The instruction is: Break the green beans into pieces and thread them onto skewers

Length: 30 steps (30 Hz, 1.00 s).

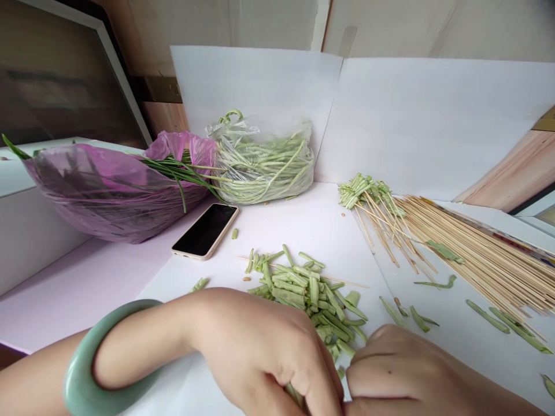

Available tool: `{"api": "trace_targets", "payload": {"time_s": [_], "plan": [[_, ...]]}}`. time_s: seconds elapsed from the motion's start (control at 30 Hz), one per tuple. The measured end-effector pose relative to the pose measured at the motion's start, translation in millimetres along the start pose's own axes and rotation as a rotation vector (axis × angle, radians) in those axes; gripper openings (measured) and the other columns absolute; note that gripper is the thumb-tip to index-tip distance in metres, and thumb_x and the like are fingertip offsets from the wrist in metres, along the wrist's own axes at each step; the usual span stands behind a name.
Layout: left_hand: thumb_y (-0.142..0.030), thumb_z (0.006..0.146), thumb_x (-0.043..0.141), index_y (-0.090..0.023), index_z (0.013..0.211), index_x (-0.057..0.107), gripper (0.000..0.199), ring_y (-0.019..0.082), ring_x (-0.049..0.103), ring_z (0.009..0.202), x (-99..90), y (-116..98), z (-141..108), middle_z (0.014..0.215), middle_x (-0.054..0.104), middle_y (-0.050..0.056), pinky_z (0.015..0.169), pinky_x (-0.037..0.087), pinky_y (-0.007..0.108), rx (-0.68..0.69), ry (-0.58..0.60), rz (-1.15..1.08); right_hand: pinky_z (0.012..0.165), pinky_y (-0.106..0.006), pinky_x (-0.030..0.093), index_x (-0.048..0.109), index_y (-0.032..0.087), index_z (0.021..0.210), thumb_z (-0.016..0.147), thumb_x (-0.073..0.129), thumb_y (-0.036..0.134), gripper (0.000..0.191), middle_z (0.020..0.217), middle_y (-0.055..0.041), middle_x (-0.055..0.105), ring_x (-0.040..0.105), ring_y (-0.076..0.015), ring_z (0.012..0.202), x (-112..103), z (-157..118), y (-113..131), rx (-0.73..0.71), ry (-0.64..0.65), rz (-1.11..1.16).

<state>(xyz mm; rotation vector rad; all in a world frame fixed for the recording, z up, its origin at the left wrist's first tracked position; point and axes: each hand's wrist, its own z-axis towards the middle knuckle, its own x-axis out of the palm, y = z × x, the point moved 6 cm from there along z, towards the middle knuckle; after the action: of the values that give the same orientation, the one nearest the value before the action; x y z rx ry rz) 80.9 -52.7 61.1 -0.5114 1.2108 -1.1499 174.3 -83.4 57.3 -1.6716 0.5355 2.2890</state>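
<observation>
At the bottom of the head view, my left hand (264, 346) is closed, with a bit of a cut green bean piece (295, 396) showing between its fingers. My right hand (390, 372) is curled up against it; its fingertips are hidden, so whatever it grips cannot be made out. Just beyond both hands lies a heap of cut green bean pieces (299, 286). A thin wooden skewer (351, 282) pokes out of the heap's right side. Farther right, finished skewers of bean pieces (366, 190) lie beside a bundle of bare bamboo skewers (481, 254).
A phone (207, 230) lies left of the heap. Behind it sit a clear bag of long beans (269, 162) and a purple bag of green stalks (117, 190). Loose bean scraps (488, 316) are scattered at right. White boards (260, 86) stand along the back.
</observation>
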Motion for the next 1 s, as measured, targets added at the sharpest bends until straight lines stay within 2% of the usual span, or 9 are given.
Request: {"api": "trace_targets", "payload": {"time_s": [0.1, 0.13, 0.23, 0.27, 0.33, 0.47, 0.57, 0.8, 1.0], "plan": [[-0.039, 0.086, 0.063, -0.021, 0.044, 0.031, 0.055, 0.015, 0.052, 0.049, 0.0, -22, -4, 0.046, 0.046, 0.0, 0.054, 0.048, 0.026, 0.139, 0.14, -0.051, 0.046, -0.026, 0.036, 0.044, 0.023, 0.064, 0.1, 0.037, 0.034, 0.038, 0.046, 0.0041, 0.043, 0.042, -0.0105, 0.042, -40, -19, -28, 0.113, -0.288, -0.073], [-0.035, 0.085, 0.063, -0.022, 0.046, 0.03, 0.053, 0.015, 0.049, 0.049, -6.3, -24, -5, 0.046, 0.041, -0.001, 0.055, 0.048, 0.026, 0.084, 0.068, -0.038, 0.042, -0.026, 0.033, 0.044, 0.024, 0.066, 0.097, 0.045, 0.032, 0.032, 0.046, 0.0045, 0.041, 0.04, -0.0109, 0.041, -50, -25, -38, 0.164, -0.331, -0.125], [-0.015, 0.088, 0.05, -0.022, 0.055, 0.026, 0.042, 0.014, 0.042, 0.053, -34.2, -12, -14, 0.053, 0.035, -0.003, 0.055, 0.043, 0.026, -0.384, -0.338, 0.179, 0.038, -0.024, 0.032, 0.045, 0.024, 0.068, 0.095, 0.05, 0.031, 0.029, 0.05, 0.0043, 0.04, 0.039, -0.0104, 0.041, -57, -31, -61, 0.256, -0.275, -0.114], [-0.014, 0.089, 0.048, -0.022, 0.057, 0.027, 0.039, 0.013, 0.041, 0.055, -38.3, -9, -17, 0.055, 0.036, -0.003, 0.057, 0.042, 0.026, -0.474, -0.395, 0.267, 0.038, -0.023, 0.033, 0.046, 0.024, 0.069, 0.095, 0.051, 0.031, 0.027, 0.052, 0.0043, 0.042, 0.041, -0.0101, 0.042, -55, -29, -64, 0.262, -0.247, -0.096], [-0.014, 0.089, 0.048, -0.021, 0.059, 0.031, 0.035, 0.013, 0.042, 0.059, -42.4, -4, -20, 0.06, 0.041, -0.002, 0.061, 0.04, 0.026, -0.593, -0.434, 0.487, 0.041, -0.021, 0.037, 0.052, 0.023, 0.077, 0.094, 0.052, 0.031, 0.019, 0.057, 0.0039, 0.048, 0.046, -0.01, 0.045, -48, -25, -64, 0.273, -0.215, -0.061], [-0.022, 0.088, 0.055, -0.019, 0.07, 0.048, 0.02, 0.015, 0.051, 0.071, -41.1, 9, -20, 0.073, 0.053, 0.0, 0.064, 0.041, 0.027, -0.736, -0.328, 0.849, 0.049, -0.022, 0.044, 0.057, 0.024, 0.102, 0.094, 0.047, 0.02, 0.014, 0.073, 0.002, 0.057, 0.054, -0.0107, 0.054, -33, -19, -61, 0.325, -0.184, 0.025], [-0.032, 0.09, 0.056, -0.019, 0.078, 0.055, 0.018, 0.018, 0.052, 0.075, -41.0, 12, -22, 0.076, 0.056, 0.001, 0.066, 0.041, 0.029, -0.769, -0.31, 0.928, 0.055, -0.021, 0.048, 0.055, 0.024, 0.113, 0.092, 0.039, 0.01, 0.03, 0.088, -0.0012, 0.054, 0.058, -0.0105, 0.064, -23, -18, -59, 0.336, -0.15, 0.063], [-0.059, 0.088, 0.052, -0.017, 0.105, 0.061, 0.047, 0.022, 0.054, 0.083, -38.5, 12, -24, 0.09, 0.06, 0.006, 0.071, 0.044, 0.032, -0.743, -0.461, 0.86, 0.07, -0.021, 0.052, 0.034, 0.027, 0.142, 0.096, 0.038, 0.011, 0.049, 0.094, -0.003, 0.053, 0.06, -0.0117, 0.078, -5, -11, -53, 0.34, -0.197, 0.096], [-0.046, 0.098, 0.038, -0.016, 0.099, 0.06, 0.037, 0.019, 0.053, 0.078, -25.9, 12, -15, 0.086, 0.059, 0.007, 0.069, 0.044, 0.029, -0.633, -0.441, 0.836, 0.074, -0.022, 0.054, 0.046, 0.03, 0.117, 0.089, 0.049, 0.01, 0.035, 0.095, -0.0007, 0.062, 0.065, -0.0144, 0.082, 2, -15, -44, 0.353, -0.338, 0.199]]}}
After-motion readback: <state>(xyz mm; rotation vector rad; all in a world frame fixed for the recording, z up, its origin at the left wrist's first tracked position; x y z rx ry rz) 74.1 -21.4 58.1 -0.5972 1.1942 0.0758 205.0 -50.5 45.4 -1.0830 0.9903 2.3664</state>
